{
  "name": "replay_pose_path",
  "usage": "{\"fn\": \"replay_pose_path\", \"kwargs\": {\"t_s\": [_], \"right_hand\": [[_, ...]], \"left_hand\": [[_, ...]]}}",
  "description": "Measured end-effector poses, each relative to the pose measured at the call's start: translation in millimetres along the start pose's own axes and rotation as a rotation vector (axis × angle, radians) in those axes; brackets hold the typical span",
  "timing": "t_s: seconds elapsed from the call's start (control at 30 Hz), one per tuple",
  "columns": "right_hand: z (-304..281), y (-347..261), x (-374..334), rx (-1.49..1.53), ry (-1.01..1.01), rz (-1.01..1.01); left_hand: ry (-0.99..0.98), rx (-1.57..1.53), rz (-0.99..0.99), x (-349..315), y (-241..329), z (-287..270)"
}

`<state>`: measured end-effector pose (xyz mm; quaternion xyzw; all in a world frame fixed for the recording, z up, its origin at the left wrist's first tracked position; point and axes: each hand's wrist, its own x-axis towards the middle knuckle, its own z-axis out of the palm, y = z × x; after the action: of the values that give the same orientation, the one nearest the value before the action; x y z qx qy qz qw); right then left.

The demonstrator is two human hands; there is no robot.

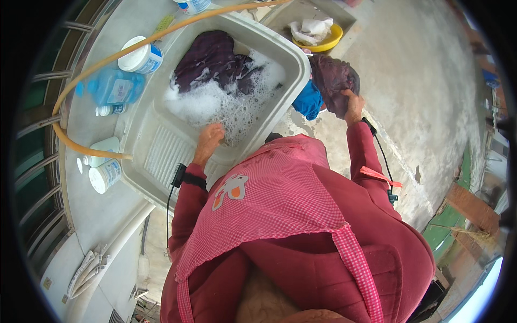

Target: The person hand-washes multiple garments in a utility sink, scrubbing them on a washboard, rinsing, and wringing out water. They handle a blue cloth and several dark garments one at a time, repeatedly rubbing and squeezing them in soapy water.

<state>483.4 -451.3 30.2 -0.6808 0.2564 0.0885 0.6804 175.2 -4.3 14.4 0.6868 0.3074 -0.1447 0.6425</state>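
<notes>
- The right hand is pinching the edge of a dark maroon cloth, its thumb and fingers closing on the lower right part of it.
- This cloth is hanging outside the sink, just beyond its right wall; it is looking limp and crumpled, with deep folds, a dull brownish-purple colour and a darker patch along its right side.
- A bright blue cloth is lying against its left side and partly under it; what is supporting the two is mostly hidden, perhaps a container.
- The left hand is hovering or resting at the near edge of the suds, its fingers curling inward; whether they are pinching anything, I cannot tell.
- Inside the sink, a dark purple garment with a faint check is lying bunched in the water, its upper part showing above the white foam and its lower edge sinking into it.
- A ribbed washboard is sloping beside the left hand.
- On the counter, a white tub and a blue jug are standing left of the sink, with a tan hose curving around them.
- Beyond the maroon cloth, a yellow basin is holding a white cloth.
</notes>
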Motion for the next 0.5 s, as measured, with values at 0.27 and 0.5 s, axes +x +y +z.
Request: {"fn": "replay_pose_path", "kwargs": {"t_s": [0.27, 0.5], "right_hand": [[-19.1, 122.0, 84.7, -1.201, -0.070, -0.507], [-28.4, 155.6, 149.8, -0.817, 0.037, 0.099]], "left_hand": [[0.053, 0.093, -0.111, -25.5, -20.5, 2.8], [0.082, 0.079, -0.148, -26.4, -38.3, 5.2]]}}
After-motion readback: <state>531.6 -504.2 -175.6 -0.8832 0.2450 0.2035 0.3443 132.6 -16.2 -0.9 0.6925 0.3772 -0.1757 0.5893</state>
